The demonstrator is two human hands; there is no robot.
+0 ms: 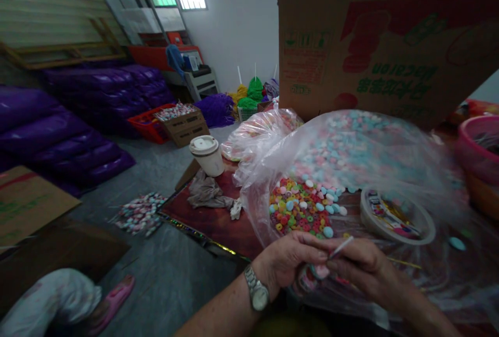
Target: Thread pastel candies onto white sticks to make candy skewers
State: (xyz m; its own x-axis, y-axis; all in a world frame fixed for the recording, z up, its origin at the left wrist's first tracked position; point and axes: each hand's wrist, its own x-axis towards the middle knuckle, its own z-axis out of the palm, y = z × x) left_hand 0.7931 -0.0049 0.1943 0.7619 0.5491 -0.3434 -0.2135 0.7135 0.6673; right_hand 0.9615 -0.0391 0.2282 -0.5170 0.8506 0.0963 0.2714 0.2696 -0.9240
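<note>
My left hand [290,256], with a metal watch at the wrist, is closed on a candy stick [320,270]. Pink and pale candy shows at its lower end, and a thin white stick juts up between both hands. My right hand [362,261] pinches the same piece around the stick; the exact finger contact is partly hidden. Just beyond my hands lies a heap of fruit-coloured ring candies [298,207] mixed with pink, white and blue round candies [331,194]. A clear plastic bag [273,170] surrounds them.
A round plastic tub [397,217] with small packets sits at right. A lidded paper cup [207,155] and crumpled tissue [206,191] lie at the table's left. A large carton [374,40] stands behind. Purple sacks [89,92] and finished sticks [140,213] are on the floor; a person's leg [58,298] shows lower left.
</note>
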